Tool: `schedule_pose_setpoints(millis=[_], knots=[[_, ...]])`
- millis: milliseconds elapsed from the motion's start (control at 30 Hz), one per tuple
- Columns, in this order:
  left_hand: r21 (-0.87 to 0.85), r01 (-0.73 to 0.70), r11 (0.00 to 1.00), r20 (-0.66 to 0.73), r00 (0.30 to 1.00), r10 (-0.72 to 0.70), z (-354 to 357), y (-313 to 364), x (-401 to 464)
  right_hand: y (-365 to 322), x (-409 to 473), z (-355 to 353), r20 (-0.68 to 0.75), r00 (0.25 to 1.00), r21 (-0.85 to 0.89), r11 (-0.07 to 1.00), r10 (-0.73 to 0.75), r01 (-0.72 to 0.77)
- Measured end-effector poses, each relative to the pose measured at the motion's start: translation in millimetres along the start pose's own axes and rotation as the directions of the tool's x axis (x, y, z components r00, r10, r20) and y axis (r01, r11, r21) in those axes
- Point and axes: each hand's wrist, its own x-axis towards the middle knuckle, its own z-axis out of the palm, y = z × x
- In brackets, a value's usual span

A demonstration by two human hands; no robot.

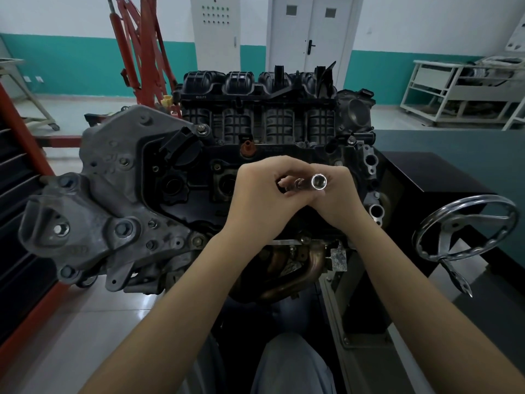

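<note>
Two hands hold a socket (318,182) above the middle of an engine (136,183), in front of the valve cover and clear of it. The socket is a bright chrome cylinder. Its open round mouth faces the camera, with a thin polished rim around a dark bore. A chrome stem runs left from the mouth.

The left hand (261,194) has its fingers curled round the stem, with the fingertips folded back over the metal. The right hand (339,194) closes round the socket body from behind and below, so only the mouth shows past its fingers. How the right thumb lies cannot be told. The heels of the two hands touch beneath the tool.

A black ribbed intake manifold (255,115) stands behind the hands. Rusty exhaust pipes (298,268) lie below the wrists. A chrome handwheel (466,226) sits well to the right, and a red crane (136,46) stands at the far left.
</note>
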Motion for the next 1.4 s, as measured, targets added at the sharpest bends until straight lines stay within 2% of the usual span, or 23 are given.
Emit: schedule_pose_setpoints(millis=[100,267,467,667,800,867,967,1067,1233,1300,1400], knots=[[0.009,-0.007,1.000,-0.026,1.000,0.008,2,1,-2,-4,-1,0,0.029,0.999,-0.016,1.000,-0.018,0.018],[-0.071,0.013,0.997,0.061,0.998,-0.009,1,1,-1,-2,0,0,0.011,1.000,-0.003,1.000,0.008,-0.007],[-0.013,0.002,1.000,-0.019,1.000,-0.002,4,4,-4,-1,0,1,0.011,1.000,-0.004,1.000,0.022,-0.022],[-0.071,0.010,0.997,0.067,0.998,-0.005,2,6,-3,-8,-1,1,0.027,0.998,-0.011,0.998,0.064,-0.063],[0.026,-0.059,0.998,-0.091,0.994,0.062,4,7,-5,-10,0,1,0.015,0.998,0.058,0.996,0.063,-0.064],[0.039,-0.067,0.997,-0.115,0.991,0.071,6,8,-5,-16,0,2,0.033,0.998,0.056,0.997,0.059,-0.061],[-0.014,-0.028,1.000,-0.056,0.998,0.027,6,8,-4,-17,0,3,0.072,0.994,0.049,0.995,0.087,-0.090],[-0.110,0.006,0.994,0.010,1.000,-0.005,4,8,-4,-13,-1,2,0.020,0.996,0.051,0.995,0.084,-0.085],[-0.004,-0.009,1.000,-0.111,0.994,0.008,8,10,-4,-17,-1,3,-0.005,1.000,0.071,0.997,0.030,-0.030],[-0.005,-0.012,1.000,-0.098,0.995,0.011,9,10,-4,-19,-1,3,0.014,0.999,0.048,0.998,0.042,-0.042],[-0.086,0.004,0.996,-0.005,1.000,-0.004,6,8,-4,-10,0,2,0.028,0.997,0.012,0.997,0.074,-0.074]])
